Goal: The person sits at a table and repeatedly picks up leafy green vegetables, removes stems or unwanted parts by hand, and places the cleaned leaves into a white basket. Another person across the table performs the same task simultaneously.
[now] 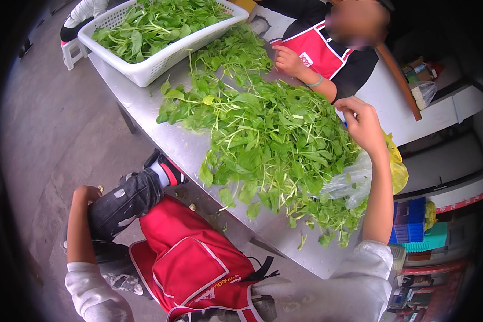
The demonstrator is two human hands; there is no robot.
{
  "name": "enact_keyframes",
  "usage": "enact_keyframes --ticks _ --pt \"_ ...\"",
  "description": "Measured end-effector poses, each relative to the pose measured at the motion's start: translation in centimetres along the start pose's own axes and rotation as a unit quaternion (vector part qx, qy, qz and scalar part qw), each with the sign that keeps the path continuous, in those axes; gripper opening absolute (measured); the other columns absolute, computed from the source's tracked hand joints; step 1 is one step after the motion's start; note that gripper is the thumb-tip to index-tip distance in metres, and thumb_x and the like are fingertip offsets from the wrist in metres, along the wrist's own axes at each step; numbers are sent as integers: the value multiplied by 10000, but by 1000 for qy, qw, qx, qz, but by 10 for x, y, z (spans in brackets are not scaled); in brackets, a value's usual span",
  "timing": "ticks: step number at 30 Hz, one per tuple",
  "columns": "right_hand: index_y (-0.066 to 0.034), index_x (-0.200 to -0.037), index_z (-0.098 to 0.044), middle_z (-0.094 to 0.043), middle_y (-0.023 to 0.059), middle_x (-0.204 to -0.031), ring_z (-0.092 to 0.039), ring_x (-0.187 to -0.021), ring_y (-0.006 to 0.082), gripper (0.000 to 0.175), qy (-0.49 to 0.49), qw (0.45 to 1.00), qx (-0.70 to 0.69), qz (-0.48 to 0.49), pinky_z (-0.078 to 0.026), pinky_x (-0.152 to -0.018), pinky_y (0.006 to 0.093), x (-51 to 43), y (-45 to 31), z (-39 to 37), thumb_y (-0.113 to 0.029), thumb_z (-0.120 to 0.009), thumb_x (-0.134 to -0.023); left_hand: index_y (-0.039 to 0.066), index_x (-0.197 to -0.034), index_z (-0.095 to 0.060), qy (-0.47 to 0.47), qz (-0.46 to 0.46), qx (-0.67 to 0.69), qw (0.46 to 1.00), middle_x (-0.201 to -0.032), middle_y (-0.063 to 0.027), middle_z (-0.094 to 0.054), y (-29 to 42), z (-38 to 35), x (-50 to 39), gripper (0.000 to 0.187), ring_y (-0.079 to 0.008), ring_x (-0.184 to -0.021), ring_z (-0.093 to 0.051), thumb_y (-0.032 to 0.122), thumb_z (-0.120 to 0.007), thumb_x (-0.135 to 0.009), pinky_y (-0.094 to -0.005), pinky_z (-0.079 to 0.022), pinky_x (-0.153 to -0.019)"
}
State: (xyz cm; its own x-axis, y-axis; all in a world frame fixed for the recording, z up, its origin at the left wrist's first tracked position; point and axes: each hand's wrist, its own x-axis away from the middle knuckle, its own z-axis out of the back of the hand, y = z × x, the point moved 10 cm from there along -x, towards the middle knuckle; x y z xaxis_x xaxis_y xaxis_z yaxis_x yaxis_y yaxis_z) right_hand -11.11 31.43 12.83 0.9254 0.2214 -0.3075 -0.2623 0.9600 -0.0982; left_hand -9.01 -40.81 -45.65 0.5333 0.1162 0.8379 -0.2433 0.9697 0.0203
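Note:
A large pile of leafy green vegetables, with loose stems and leaves, spreads over a stainless-steel table. My right hand is over the pile's right edge, fingers bent and thumb apart, with nothing visible in it. Down at the left, my left hand rests by my bent knee in dark torn trousers; its fingers are mostly hidden. A clear plastic bag lies against the greens under my right forearm, and a yellow plastic bag shows just beyond it.
A white perforated basket full of greens stands on the table's far left end. Across the table sits a person in a red apron, one hand near the greens. Blue crates are stacked at right; a white stool stands far left.

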Motion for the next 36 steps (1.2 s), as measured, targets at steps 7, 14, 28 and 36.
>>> enact_keyframes --ticks 7,14,28,36 --pt "1 -1020 -737 -684 167 -989 -677 -940 380 190 -98 988 58 106 -534 -795 451 -8 -20 -58 18 -699 -835 93 -1201 -777 98 -10 -95 991 -1330 -171 -703 37 21 10 453 -364 -1219 -678 368 -720 -845 -460 -556 -995" --pt "-13 -985 -742 -653 155 -935 -655 -866 383 175 -21 999 10 36 -517 -763 449 -18 -6 -40 -24 -775 -814 87 -1186 -781 4 -48 -45 998 -1333 -178 -696 43 -1 1 434 -359 -1250 -658 359 -713 -855 -474 -543 -1019" --pt "-13 -1139 -762 -635 -28 -781 -510 -604 37 232 376 865 -307 -126 -369 -527 205 7 51 95 -187 -752 -986 82 -1180 -785 78 -66 26 994 -1265 -172 -733 63 7 42 410 -335 -1169 -701 340 -692 -876 -462 -554 -977" --pt "-2 -1085 -767 -642 -12 -731 -524 -606 38 225 222 912 -297 -175 -376 -527 210 -8 41 52 -193 -766 -967 88 -1179 -788 110 -78 65 989 -1219 -174 -754 72 23 56 386 -327 -1100 -733 316 -682 -885 -458 -571 -933"
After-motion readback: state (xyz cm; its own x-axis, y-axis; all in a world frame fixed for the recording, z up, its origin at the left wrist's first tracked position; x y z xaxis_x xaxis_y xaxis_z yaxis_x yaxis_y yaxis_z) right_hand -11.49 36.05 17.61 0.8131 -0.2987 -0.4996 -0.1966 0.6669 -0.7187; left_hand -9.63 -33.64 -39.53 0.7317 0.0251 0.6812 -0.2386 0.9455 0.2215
